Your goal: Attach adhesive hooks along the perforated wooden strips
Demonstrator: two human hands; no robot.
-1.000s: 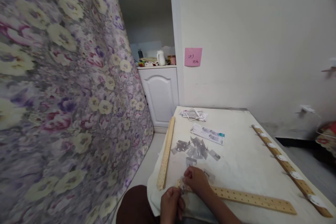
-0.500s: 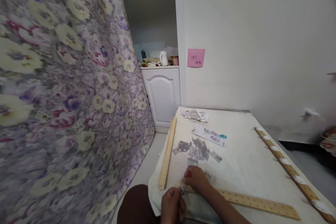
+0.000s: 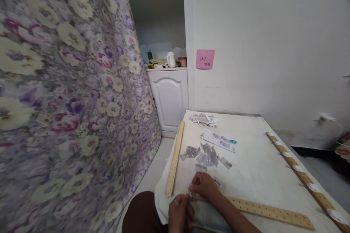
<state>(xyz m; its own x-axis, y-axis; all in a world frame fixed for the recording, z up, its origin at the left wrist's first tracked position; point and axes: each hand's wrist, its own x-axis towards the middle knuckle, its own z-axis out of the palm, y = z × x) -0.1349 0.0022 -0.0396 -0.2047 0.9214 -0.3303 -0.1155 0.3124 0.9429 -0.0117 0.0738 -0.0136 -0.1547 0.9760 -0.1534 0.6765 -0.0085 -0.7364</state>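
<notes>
My left hand is closed near the table's front edge. Just above and to its right, my right hand pinches with bent fingers. Between the two sets of fingertips is a small shiny piece, too small to name, at the left end of a wooden strip with rows of holes. My right forearm crosses over that strip and hides part of it. Right beyond my right hand lie small clear packets with metal bits in them, and another packet is beside its wrist.
A second holed wooden strip lies along the table's left edge. A third strip, bearing white round pieces, runs down the right edge. More packets, a printed card package and flat packaging lie farther back. A floral curtain hangs left.
The view has shifted very slightly. Both hands stay nearly in place, fingertips together around the small shiny piece.
</notes>
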